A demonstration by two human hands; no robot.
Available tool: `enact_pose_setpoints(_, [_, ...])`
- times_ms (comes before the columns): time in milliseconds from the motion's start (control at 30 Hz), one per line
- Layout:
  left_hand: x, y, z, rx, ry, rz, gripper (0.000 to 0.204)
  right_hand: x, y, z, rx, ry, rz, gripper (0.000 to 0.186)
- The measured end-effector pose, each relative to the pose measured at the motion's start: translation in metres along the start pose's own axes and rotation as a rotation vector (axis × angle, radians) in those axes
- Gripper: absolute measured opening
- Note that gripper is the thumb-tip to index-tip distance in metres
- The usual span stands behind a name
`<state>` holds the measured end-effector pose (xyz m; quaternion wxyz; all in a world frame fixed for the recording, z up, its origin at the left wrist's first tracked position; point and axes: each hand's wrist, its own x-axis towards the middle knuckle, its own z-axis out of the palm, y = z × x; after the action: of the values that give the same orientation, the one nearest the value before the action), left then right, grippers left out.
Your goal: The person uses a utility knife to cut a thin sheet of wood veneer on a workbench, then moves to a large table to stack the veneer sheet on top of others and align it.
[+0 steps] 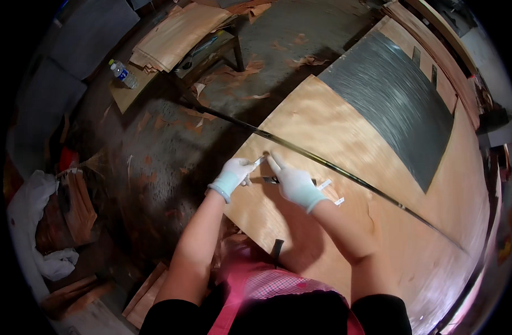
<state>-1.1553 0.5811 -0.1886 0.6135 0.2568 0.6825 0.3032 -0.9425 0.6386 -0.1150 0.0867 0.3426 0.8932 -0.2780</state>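
A large pale wood veneer sheet [317, 123] lies on the work surface before me. My left hand [233, 173], in a white glove with a pale green cuff, pinches a small slim light-coloured tool [260, 160] near the sheet's left edge; its exact kind is unclear. Its tip meets a small dark spot [266, 153] on the wood. My right hand [295, 183], gloved alike, stretches two fingers toward that spot and appears to hold nothing. A dark object [271, 180] shows partly from under the right hand. Beside its wrist lie small white strips [324, 185].
A long dark rod [323, 161] crosses the sheet diagonally beyond my hands. Farther right lies a dark grey sheet [393, 100]. A bench with stacked veneer [180, 33] and a plastic bottle [123, 75] stands far left. Veneer scraps litter the floor [172, 145].
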Motion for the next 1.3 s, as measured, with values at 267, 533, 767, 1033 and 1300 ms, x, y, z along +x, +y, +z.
enact_pose_setpoints(267, [-0.013, 0.016, 0.005, 0.006, 0.031, -0.064, 0.021, 0.036, -0.012, 0.016, -0.158, -0.12, 0.049, 0.069])
enact_pose_setpoints(533, [-0.012, 0.017, 0.027, 1.034, 0.34, 0.28, 0.03, 0.036, -0.022, 0.038, -0.221, -0.161, 0.134, 0.075])
enact_pose_setpoints(767, [-0.009, 0.025, -0.032, 1.087, 0.675, 0.354, 0.029, 0.027, -0.033, 0.036, -0.18, -0.157, 0.181, 0.08])
enact_pose_setpoints(1033, [-0.044, 0.01, 0.021, 0.093, -0.044, 0.075, 0.031, -0.107, -0.067, 0.061, 0.15, -0.154, -0.092, 0.077])
enact_pose_setpoints(1300, [-0.015, 0.013, 0.056, 0.783, 0.022, 0.153, 0.057, -0.164, -0.047, 0.074, 0.349, 0.023, 0.131, 0.068])
